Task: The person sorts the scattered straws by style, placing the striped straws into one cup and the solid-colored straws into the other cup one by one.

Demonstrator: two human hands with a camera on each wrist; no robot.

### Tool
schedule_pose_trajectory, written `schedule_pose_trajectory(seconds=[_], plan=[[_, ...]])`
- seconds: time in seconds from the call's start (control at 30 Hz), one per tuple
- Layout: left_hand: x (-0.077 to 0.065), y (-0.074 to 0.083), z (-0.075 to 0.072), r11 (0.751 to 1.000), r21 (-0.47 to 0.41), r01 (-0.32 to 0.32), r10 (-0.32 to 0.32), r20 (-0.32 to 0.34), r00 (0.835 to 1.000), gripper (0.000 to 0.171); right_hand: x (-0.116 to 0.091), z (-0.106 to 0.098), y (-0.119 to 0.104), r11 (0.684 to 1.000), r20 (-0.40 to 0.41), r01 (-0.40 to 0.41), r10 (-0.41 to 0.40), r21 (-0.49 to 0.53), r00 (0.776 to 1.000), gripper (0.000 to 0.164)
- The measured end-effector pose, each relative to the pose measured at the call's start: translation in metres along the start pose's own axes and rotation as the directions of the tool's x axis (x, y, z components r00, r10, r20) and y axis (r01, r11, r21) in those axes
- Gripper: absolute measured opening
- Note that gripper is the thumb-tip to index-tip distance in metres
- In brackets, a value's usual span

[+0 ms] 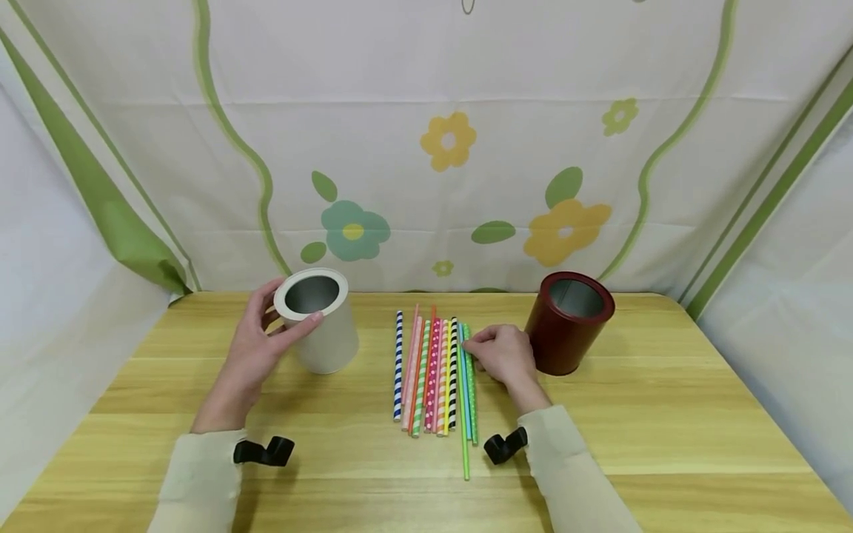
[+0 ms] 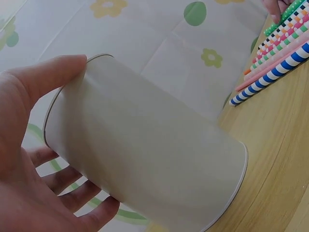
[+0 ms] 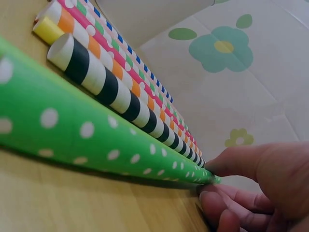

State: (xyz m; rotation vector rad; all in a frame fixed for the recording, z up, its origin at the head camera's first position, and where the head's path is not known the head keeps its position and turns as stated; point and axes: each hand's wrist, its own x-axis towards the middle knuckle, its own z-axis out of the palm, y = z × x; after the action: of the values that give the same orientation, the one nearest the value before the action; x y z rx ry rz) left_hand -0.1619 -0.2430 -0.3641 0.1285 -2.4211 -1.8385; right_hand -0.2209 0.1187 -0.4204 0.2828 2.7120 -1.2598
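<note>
My left hand (image 1: 252, 354) holds a white can (image 1: 328, 340) from its left side, with the thumb over the rim and the fingers round the far side. In the left wrist view that can (image 2: 149, 150) fills the middle. With thumb and fingers, my right hand (image 1: 504, 357) pinches the far end of a green straw with white dots (image 3: 87, 128), the rightmost of a row. Beside it lie a black-and-white striped straw (image 3: 108, 87) and several others in pink, orange, yellow and blue stripes or plain colours. A blue-and-white striped straw (image 1: 397, 370) marks the row's left end.
A dark red can (image 1: 563, 337), open at the top, stands right behind my right hand. The wooden table (image 1: 666, 414) ends at a white curtain (image 1: 373, 148) with printed flowers. One plain green straw (image 1: 466, 463) sticks out nearer than the rest.
</note>
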Motion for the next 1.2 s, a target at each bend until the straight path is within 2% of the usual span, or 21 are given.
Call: schedule_pose_trajectory(seconds=[0.37,0.63,0.97,1.2], plan=[[0.002,0.0,-0.003,0.999,0.047,-0.025,0.027,-0.038,0.999,0.085,0.001,0.002,0.004,0.998,0.0,0.002,-0.002,0.068,1.0,0.023],[0.006,0.004,-0.014,0.993,0.11,-0.04,0.039,0.007,0.999,0.076,0.001,0.004,0.005,0.997,0.001,0.019,-0.019,0.072,1.0,0.022],[0.008,0.004,-0.012,0.996,0.066,-0.058,0.057,0.021,0.998,0.069,-0.003,-0.003,0.002,0.996,0.0,0.01,-0.01,0.084,1.0,0.022],[0.01,0.004,-0.012,0.996,-0.06,-0.058,0.061,0.044,0.997,0.066,-0.009,-0.01,-0.004,0.988,-0.03,0.057,-0.053,0.145,0.998,0.021]])
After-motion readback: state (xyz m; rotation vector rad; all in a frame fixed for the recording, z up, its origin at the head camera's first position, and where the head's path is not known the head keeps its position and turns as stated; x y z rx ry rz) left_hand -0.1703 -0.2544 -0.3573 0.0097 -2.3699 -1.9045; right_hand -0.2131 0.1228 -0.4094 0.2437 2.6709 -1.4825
